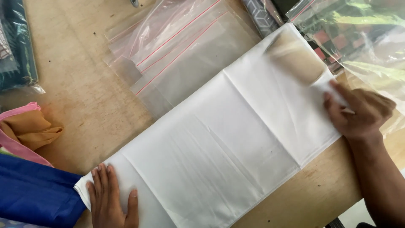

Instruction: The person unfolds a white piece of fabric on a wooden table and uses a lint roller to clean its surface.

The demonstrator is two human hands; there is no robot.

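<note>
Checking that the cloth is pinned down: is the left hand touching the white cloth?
Touching. The head view shows the left hand lying flat, palm down, on the white cloth's near corner.

A plain white cloth point(219, 139) lies on the tan table point(80, 80), with clear red-lined bags point(177, 46) far and blue fabric point(33, 192) near left

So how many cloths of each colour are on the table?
White cloth: 1, with the left hand and right hand on it
Blue cloth: 1
Pink cloth: 1
Tan cloth: 1
Dark teal cloth: 1
Total: 5
</note>
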